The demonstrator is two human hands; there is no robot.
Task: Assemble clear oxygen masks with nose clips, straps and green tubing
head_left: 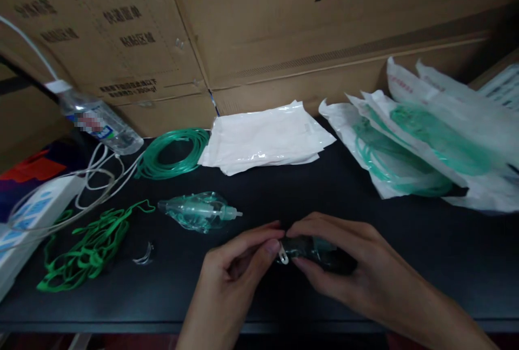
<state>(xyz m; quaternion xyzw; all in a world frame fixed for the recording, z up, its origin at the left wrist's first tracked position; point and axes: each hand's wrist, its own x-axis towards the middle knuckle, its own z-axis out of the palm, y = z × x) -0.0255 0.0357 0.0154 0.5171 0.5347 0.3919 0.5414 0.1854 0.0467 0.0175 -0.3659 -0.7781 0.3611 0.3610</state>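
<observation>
2 bare hands work close together over a black, smooth table (162, 301). The left hand (237, 263) pinches narrowly, thumb and forefinger pressed at the end of a small pale nose clip (283, 254), a flat strip with a slot. The right hand (359, 258) curls its fingers around a clear, dark-looking plastic mask (324, 251), whose edge meets the clip between the 2 sets of fingers.

The work appears partway through: clip and mask are together, but whether the clip is fastened cannot be told. No strap shows on the held mask. 1 more mask, the loose oxygen mask (203, 212), lies just beyond the left fingers, a glossy, translucent green cone with a stubby pale connector; no strap is visible on it either.

Left of the left fingers sit thin, shiny, curved metal strips (144, 254), and farther left a tangled heap of soft green elastic straps (87, 250), apparently not yet fitted. Beyond the left fingers is a smooth, round coil of green tubing (174, 150). Straight ahead of both hands lies a flat stack of white, crinkled pouches (265, 136) with a plastic sheen. Ahead and to the right of the right fingers, filled white packets (405, 150) show green tubing through their clear faces.
</observation>
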